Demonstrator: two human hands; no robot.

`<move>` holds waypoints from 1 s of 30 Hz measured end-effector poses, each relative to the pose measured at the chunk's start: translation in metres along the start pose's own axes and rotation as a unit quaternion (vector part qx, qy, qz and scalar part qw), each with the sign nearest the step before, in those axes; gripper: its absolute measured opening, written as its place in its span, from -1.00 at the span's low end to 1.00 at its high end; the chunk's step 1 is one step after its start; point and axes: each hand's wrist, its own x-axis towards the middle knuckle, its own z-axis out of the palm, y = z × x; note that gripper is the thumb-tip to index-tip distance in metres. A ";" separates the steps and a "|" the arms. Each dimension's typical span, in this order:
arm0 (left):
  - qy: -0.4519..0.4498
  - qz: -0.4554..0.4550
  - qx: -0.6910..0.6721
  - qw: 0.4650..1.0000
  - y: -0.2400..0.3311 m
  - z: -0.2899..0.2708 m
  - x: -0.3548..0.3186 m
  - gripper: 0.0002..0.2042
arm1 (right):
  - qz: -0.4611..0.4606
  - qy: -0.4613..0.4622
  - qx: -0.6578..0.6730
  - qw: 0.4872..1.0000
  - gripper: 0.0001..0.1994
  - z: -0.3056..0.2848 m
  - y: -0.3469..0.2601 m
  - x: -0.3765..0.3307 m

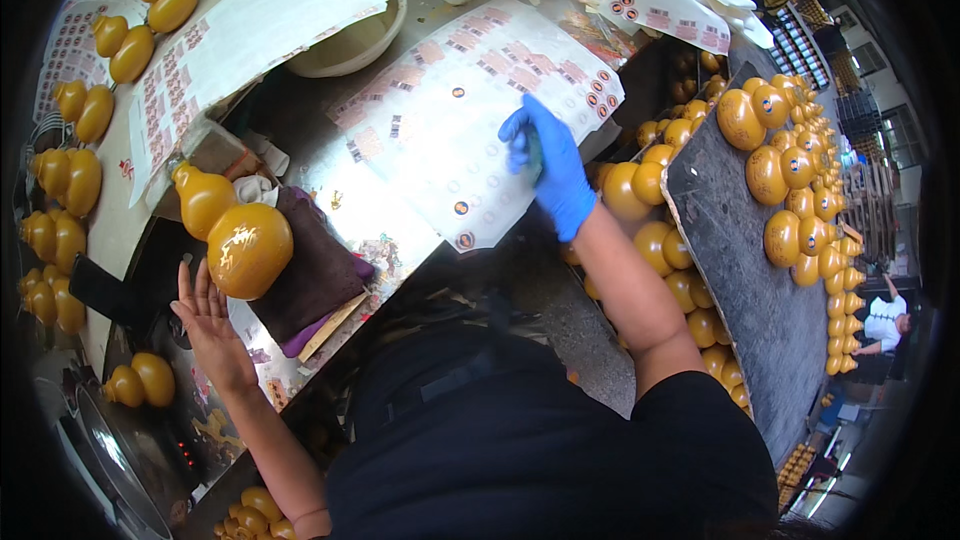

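An amber gourd-shaped bottle (250, 250) with gold markings lies on a dark cloth pad (315, 270), purple at its edges. My bare left hand (215, 325) is beside its lower bulb, palm up with the fingers stretched out and holding nothing. Whether the fingertips touch the bottle I cannot tell. Over a white sheet of stickers (420, 150), my right hand (555, 165) in a blue glove has its fingers curled around something dark green, mostly hidden by the glove. Round and rectangular stickers remain on the sheet, with pale circles among them.
More gourd bottles (90, 115) line the left side. A second sticker sheet (260, 30) partly covers a white bowl (355, 45). At right stands a dark board (740, 260) with many gourd bottles (785, 165); others are below it. Two people work farther off.
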 end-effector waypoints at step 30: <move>0.009 0.003 -0.006 1.000 0.004 -0.002 -0.015 -0.43 | 0.222 0.038 0.091 0.970 -0.77 -0.038 0.030 -0.043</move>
